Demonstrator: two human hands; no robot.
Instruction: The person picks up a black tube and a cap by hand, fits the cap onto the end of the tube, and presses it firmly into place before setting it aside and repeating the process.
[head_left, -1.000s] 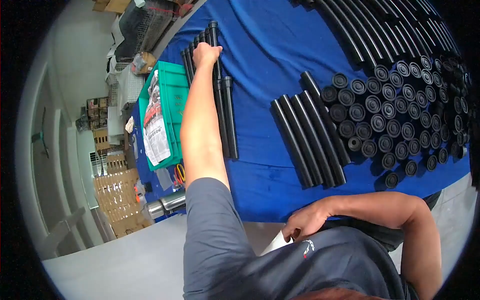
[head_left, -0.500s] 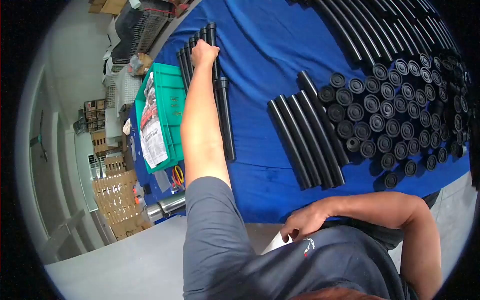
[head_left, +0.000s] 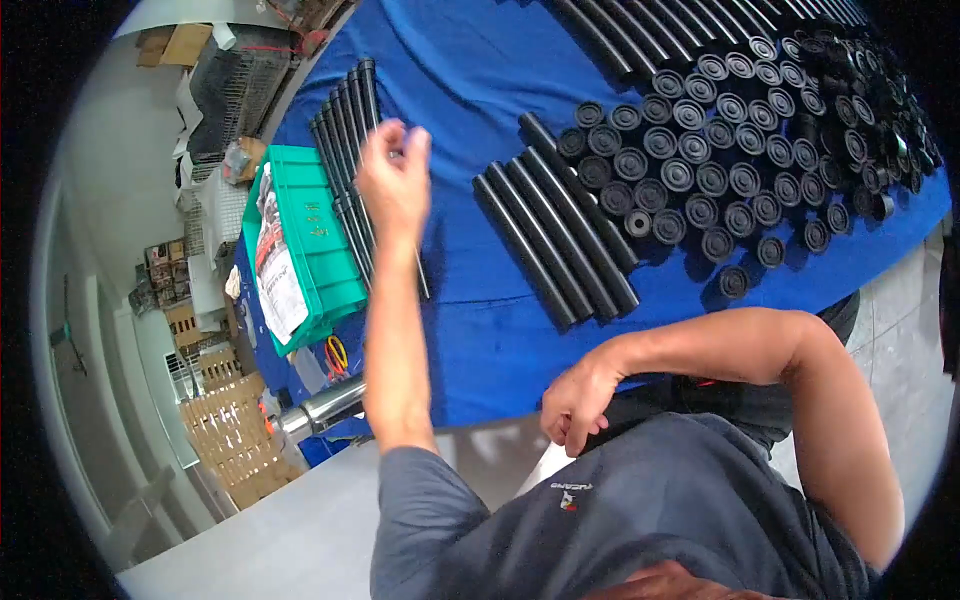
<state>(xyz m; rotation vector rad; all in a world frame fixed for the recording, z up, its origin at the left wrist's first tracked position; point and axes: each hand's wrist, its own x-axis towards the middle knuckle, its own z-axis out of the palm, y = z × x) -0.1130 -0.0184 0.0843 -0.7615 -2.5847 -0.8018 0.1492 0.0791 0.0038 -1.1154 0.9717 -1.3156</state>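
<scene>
My left hand (head_left: 395, 185) is raised over the blue cloth, blurred, its fingers apart and nothing visible in them. Beneath and beyond it lies a row of black tubes (head_left: 345, 125) with caps on their far ends; my hand and forearm hide part of the row. At the table's near edge, my right hand (head_left: 578, 402) is held before my body with its fingers curled. A white piece (head_left: 545, 466) shows just below that hand; whether the fingers grip anything is hidden. Several black tubes (head_left: 555, 240) lie side by side between my hands, farther in on the cloth.
Many round black caps (head_left: 711, 179) cover the right of the blue cloth (head_left: 450, 350), with more black tubes (head_left: 640, 35) behind. At left stand a green crate (head_left: 318, 235) with newspaper (head_left: 278, 275), scissors (head_left: 336, 353) and a steel flask (head_left: 325, 408).
My left hand has come off the capped tubes and drawn back toward me, its fingers spreading. My right hand stays near the table edge, fingers still curled. The view has shifted somewhat.
</scene>
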